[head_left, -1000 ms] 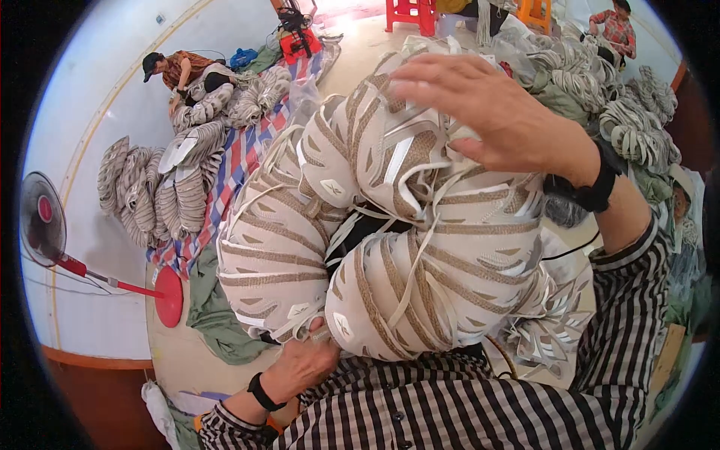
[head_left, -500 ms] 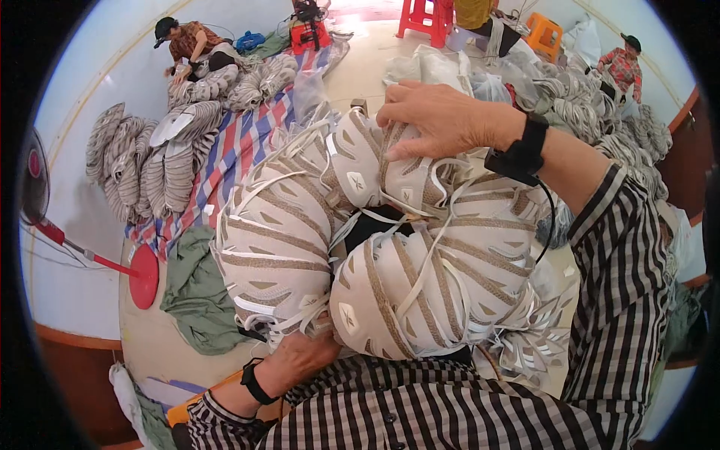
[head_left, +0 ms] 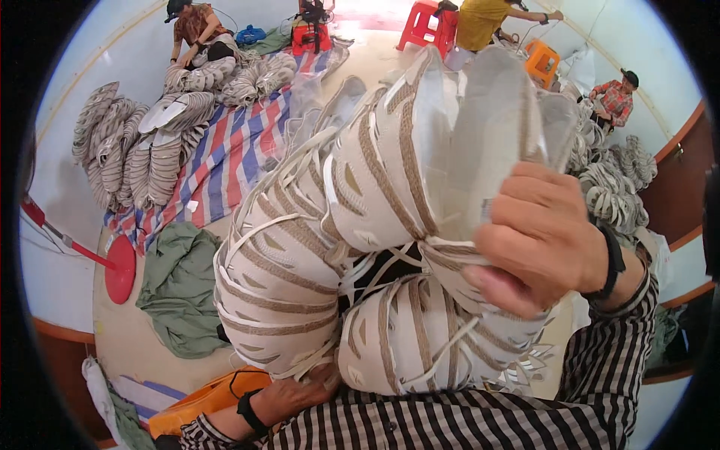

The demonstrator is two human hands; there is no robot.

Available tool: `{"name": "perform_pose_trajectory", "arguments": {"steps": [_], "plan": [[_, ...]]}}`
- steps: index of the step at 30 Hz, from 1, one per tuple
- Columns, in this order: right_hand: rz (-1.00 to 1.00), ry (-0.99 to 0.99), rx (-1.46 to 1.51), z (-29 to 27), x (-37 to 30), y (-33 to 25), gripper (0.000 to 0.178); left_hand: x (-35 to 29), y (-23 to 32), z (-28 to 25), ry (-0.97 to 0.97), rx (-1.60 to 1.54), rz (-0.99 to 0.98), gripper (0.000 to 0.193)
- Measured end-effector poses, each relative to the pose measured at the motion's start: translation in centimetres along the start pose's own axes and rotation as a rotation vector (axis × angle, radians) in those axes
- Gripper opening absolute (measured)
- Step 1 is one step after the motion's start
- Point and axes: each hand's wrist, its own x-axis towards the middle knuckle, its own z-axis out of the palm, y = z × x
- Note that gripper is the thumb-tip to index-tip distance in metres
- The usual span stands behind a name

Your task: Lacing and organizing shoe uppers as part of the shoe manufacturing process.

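A thick ring of nested beige shoe uppers [head_left: 277,277] with tan mesh stripes and loose pale laces fills the space before my chest. My left hand [head_left: 300,394] grips its lower left edge from below, its fingertips partly hidden under the uppers. On the ring's right side, my right hand [head_left: 536,240] is closed with curled fingers on a shoe upper [head_left: 491,135] that stands fanned open, its pale lining showing. The ring's middle is a small dark gap crossed by laces.
Bundles of similar uppers [head_left: 112,154] lie by a striped sheet [head_left: 225,165] at left. A green cloth [head_left: 184,292], a red fan base [head_left: 120,270] and an orange stool [head_left: 202,405] are nearer. Several people sit or work at the back, near a red stool [head_left: 427,26].
My right hand has gone from lying over the ring's top, fingers loose, to a closed grip on its right side. The far uppers have spread open and risen. My left hand remains underneath.
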Motion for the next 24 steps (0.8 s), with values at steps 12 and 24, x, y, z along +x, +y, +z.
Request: {"name": "perform_pose_trajectory", "arguments": {"steps": [12, 24], "plan": [[0.280, 0.168, -0.128, -4.2, 2.9, 3.2, 0.019, -2.9, -3.9, -2.4, 0.181, -0.117, -0.217, 0.049], [0.312, 0.158, -0.146, -1.2, -1.5, -0.1, 0.011, -4.5, -4.2, 0.3, 0.262, -0.056, -0.276, 0.031]]}}
